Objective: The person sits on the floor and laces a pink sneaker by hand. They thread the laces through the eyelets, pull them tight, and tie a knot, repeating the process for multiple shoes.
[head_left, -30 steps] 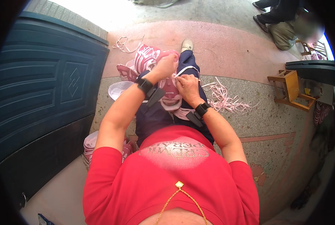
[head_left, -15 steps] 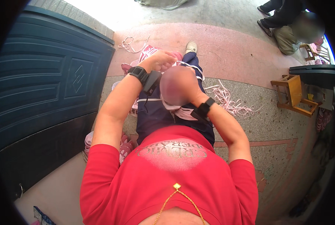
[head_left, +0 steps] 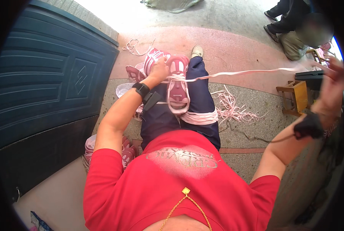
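Observation:
A pink and white lace-up sneaker [head_left: 177,101] lies across my thighs, its toe end pointing away from me. My left hand [head_left: 159,72] is closed on its left side near the lacing; part of the fingers is hidden. A pale pink shoelace [head_left: 241,72] runs from the eyelets, stretched nearly straight out to the far right. At its end, my right hand [head_left: 331,92] is raised wide to the side, closed on the lace and smeared by motion. More pink sneakers [head_left: 135,73] lie just left of my left hand.
Loose pink laces [head_left: 235,106] lie heaped on the floor right of my leg, and a wound bundle [head_left: 201,117] circles my right thigh. A wooden stool [head_left: 295,94] stands right. More sneakers [head_left: 127,152] sit by my left side, near a dark blue door [head_left: 52,81]. Another person [head_left: 291,38] is at far right.
My right hand has swung from over the sneaker far out to the right, drawing the shoelace with it. The sneaker now shows, and my left hand has shifted slightly nearer.

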Motion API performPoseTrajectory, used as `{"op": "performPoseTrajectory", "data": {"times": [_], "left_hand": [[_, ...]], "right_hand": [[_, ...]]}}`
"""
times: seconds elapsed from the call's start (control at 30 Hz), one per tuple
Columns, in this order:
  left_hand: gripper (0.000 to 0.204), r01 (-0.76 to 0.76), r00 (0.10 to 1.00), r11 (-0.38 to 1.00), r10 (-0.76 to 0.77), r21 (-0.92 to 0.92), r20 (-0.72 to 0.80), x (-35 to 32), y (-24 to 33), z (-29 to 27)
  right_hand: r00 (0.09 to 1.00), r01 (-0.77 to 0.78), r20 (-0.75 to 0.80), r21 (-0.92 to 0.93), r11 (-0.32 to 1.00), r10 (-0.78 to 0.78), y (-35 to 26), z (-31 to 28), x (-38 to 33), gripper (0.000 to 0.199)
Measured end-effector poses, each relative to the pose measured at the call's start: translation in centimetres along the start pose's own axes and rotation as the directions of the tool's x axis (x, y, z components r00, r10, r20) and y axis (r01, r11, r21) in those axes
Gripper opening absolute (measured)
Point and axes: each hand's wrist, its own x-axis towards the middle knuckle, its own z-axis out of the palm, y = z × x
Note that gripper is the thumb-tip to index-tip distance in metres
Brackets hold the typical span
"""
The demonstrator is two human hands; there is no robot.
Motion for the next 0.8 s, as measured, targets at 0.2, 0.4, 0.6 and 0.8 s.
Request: {"op": "performPoseTrajectory", "data": {"times": [0.2, 0.4, 0.6, 0.8], "left_hand": [[0.056, 0.229, 0.887, 0.954, -0.122, -0.195, 0.446, -1.5, 1.6, -3.2], [0.061, 0.497, 0.756, 0.832, -0.276, -0.247, 0.593, -0.9, 3.7, -5.8], [0.055, 0.709, 0.681, 0.571, -0.403, -0.414, 0.612, -0.6, 4.0, -6.2], [0.044, 0.804, 0.578, 0.444, -0.431, -0.395, 0.693, 0.1, 2.7, -6.4]], "right_hand": [[0.435, -0.743, 0.729, -0.042, 0.668, 0.529, 9.5, 22.5, -15.2, 0.017], [0.606, -0.06, 0.648, -0.541, 0.839, 0.461, 11.6, 32.0, -24.6, 0.014], [0.592, 0.165, 0.743, -0.491, 0.856, 0.312, 12.2, 33.1, -25.4, 0.013], [0.814, -0.561, 0.58, 0.763, 0.322, 0.043, 3.2, 17.8, -4.7, 0.024]]}}
